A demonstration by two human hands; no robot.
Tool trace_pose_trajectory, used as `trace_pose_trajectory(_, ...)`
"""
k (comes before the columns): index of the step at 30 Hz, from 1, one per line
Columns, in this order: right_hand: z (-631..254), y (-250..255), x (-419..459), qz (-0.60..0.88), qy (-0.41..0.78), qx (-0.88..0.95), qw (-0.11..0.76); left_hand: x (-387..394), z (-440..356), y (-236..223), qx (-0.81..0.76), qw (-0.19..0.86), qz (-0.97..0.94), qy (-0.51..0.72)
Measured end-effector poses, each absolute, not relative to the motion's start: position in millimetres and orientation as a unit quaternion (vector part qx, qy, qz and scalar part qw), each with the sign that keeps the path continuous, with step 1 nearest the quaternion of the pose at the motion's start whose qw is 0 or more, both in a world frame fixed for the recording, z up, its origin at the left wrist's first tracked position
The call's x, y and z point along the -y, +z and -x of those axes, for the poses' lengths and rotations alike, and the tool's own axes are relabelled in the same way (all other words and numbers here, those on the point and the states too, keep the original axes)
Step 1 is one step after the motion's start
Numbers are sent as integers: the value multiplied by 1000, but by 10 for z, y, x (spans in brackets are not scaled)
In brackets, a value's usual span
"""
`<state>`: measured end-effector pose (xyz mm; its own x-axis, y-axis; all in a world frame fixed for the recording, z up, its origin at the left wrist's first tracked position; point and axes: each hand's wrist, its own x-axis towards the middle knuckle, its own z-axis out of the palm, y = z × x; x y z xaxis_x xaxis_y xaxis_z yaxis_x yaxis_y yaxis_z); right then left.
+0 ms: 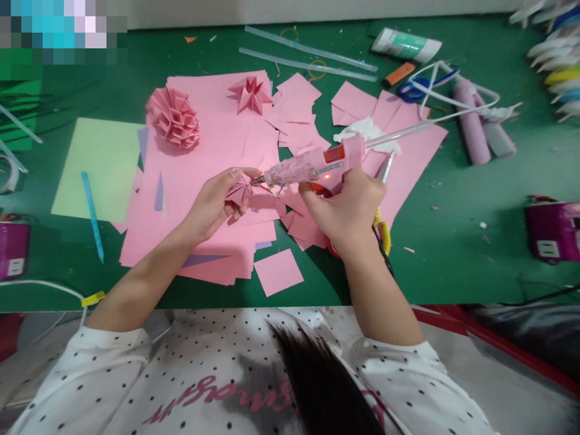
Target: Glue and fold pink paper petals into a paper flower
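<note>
Left hand [212,202] fingers pinch a small folded paper star [239,191]. Right hand [348,208] fingers wrap the glue gun [312,166] grip; its nozzle touches the star. Both sit above the pink paper sheets [203,157] on the green worktop [453,241]. A finished paper ball [173,116] lies behind the star.
</note>
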<state>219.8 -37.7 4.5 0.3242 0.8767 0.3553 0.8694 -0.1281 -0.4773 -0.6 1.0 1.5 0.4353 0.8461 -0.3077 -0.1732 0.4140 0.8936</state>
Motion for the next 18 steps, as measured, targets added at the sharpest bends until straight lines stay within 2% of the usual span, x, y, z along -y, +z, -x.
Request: trace_pose_trajectory(18,-2280,-40,350,768,-48,556,313,3,15,31,-402,722,-431,363)
